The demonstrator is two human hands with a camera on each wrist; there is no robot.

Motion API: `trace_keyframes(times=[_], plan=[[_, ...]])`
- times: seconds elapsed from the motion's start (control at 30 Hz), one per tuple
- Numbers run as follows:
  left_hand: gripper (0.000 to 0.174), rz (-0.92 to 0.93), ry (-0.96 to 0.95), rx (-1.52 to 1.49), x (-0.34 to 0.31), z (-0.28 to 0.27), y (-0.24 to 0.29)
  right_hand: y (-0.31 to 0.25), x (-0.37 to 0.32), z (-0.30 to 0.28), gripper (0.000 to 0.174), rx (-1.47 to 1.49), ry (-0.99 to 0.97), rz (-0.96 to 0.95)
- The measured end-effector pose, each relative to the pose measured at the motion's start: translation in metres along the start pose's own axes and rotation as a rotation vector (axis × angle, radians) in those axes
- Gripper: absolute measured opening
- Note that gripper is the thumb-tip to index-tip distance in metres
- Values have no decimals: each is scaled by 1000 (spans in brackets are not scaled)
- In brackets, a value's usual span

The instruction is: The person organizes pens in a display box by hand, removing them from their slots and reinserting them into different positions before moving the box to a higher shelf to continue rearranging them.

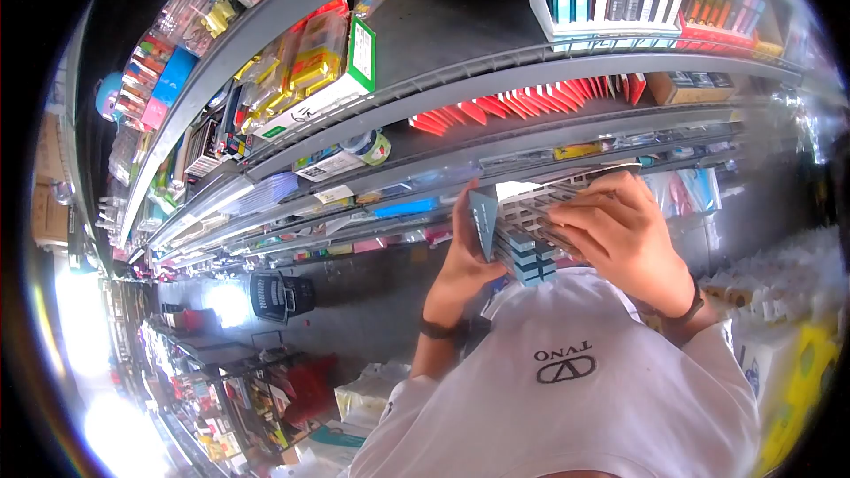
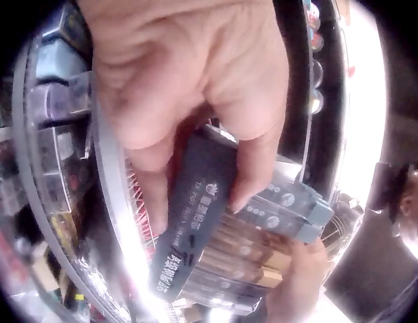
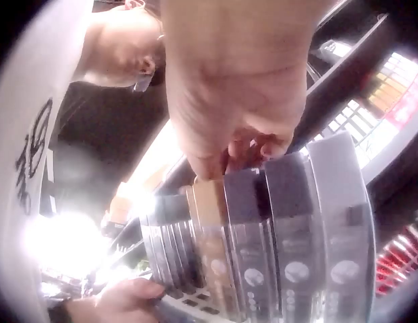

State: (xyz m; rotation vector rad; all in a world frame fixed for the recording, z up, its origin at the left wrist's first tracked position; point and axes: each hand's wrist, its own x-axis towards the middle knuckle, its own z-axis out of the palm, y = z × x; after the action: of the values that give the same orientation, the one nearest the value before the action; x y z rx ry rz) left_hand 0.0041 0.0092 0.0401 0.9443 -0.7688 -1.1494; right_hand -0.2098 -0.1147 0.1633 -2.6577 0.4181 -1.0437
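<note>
In front of the chest, a display box [image 1: 482,223] holds rows of slim small boxes [image 1: 536,270], blue-grey at the near end. My left hand [image 1: 460,270] grips its left side; in the left wrist view the fingers and thumb of my left hand [image 2: 195,87] straddle a dark end panel [image 2: 195,208] with white lettering. My right hand [image 1: 624,235] bends its fingers over the boxes on the other side. The right wrist view has my right hand [image 3: 239,87] at the tops of grey and tan boxes [image 3: 290,188], fingertips partly hidden behind them.
Shelves [image 1: 425,62] with wire front edges run across above the hands, bearing a carton of yellow packs [image 1: 310,62], red packets [image 1: 531,102] and a white tray of slim boxes [image 1: 611,31]. A black basket [image 1: 282,296] stands on the floor at left; wrapped goods [image 1: 779,301] lie at right.
</note>
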Motion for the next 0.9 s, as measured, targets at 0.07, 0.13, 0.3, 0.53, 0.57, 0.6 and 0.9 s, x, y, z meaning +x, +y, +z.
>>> trace_keyframes(times=[0.07,0.13,0.3,0.53,0.57,0.6,0.9], plan=[[134,16,3,28,0,-2,1,2,-1,-1,32,18,7,7],[131,2,3,24,0,2,4,-1,0,3,34,34,30,-12],[129,-42,29,25,0,1,4,-4,4,0,39,14,40,-26],[127,-3,11,29,-1,-5,0,-3,0,-5,44,40,85,-84],[126,-1,1,24,-1,-6,0,-4,0,-6,44,41,87,-78],[118,30,-9,32,0,-7,-2,-5,0,-9,44,60,130,-74],[71,-13,45,-268,-5,-25,-13,-5,-20,-36,42,314,399,-29]])
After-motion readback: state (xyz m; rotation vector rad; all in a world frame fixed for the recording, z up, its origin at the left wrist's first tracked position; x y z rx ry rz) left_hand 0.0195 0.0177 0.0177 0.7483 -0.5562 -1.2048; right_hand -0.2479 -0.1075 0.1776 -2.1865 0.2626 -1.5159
